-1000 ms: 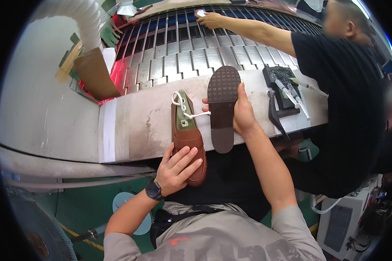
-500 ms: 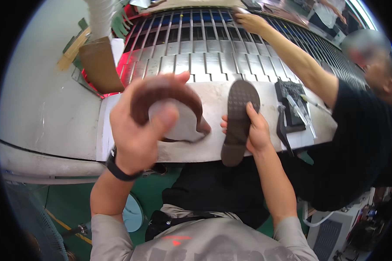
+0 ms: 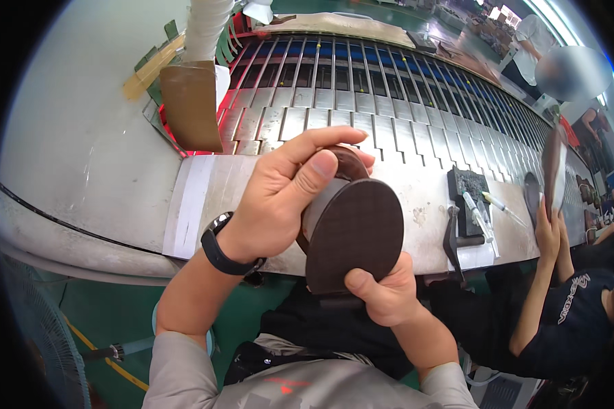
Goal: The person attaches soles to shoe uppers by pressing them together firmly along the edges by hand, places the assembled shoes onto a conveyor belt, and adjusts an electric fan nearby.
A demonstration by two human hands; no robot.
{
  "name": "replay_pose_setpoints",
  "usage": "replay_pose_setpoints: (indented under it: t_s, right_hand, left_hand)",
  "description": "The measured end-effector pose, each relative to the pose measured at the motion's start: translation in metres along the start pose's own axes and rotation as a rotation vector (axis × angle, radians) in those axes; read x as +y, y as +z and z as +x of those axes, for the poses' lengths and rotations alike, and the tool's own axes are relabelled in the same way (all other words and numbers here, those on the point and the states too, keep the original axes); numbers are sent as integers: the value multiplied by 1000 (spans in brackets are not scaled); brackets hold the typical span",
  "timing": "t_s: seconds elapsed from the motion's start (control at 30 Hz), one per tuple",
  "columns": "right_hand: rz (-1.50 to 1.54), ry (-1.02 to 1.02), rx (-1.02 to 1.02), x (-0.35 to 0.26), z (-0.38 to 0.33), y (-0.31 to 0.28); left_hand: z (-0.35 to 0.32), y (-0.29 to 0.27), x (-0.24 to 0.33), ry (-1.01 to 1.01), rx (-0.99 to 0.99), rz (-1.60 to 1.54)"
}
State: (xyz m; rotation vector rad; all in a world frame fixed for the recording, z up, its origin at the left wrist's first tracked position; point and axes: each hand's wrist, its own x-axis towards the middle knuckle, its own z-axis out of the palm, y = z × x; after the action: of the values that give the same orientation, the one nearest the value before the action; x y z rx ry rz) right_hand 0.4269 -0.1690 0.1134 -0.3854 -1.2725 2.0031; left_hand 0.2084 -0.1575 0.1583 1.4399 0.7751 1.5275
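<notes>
In front of my chest, both hands bring two shoe parts close together. Wrapped round the brown shoe upper (image 3: 348, 162) is my left hand (image 3: 280, 194), its thumb and fingers closed on it; the upper's pale underside shows only as a strip. A dark brown shoe sole (image 3: 356, 235) is tilted up in front of the upper and hides most of it. My right hand (image 3: 389, 294) grips the sole from below, thumb on its near face. Whether sole and upper touch along their edges, I cannot tell.
Beyond the pale worktop (image 3: 416, 198) runs a metal slatted conveyor (image 3: 334, 102). On the right lie a black block (image 3: 465, 183), syringes (image 3: 479, 221) and a hammer (image 3: 451, 238). A co-worker's hands (image 3: 548, 228) hold shoe parts. A brown flap (image 3: 191, 109) hangs at left.
Both hands have moved together, bringing sole and upper close. The sole has turned, its treaded face no longer toward me. The co-worker has drawn the arm back from the conveyor.
</notes>
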Motion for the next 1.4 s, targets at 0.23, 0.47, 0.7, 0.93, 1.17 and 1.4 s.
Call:
replay_pose_setpoints:
  t_s: [0.23, 0.47, 0.7, 0.93, 1.17, 1.4]
  right_hand:
    - [-230, -54, -4, 5, 6, 9]
    - [-249, -19, 5, 4, -1, 11]
    - [-269, -30, -2, 6, -4, 10]
    - [-265, -52, 11, 6, -6, 9]
    - [-247, -50, 4, 7, -7, 9]
    - [-156, 2, 5, 2, -5, 18]
  left_hand:
    - [-16, 9, 25, -143, 8, -88]
    - [-26, 5, 27, -178, -80, 15]
    - [-27, 6, 27, -116, -163, 87]
    - [-28, 8, 29, -107, -181, 100]
    - [-29, 8, 29, -94, -187, 125]
    - [-34, 10, 31, -139, -159, 78]
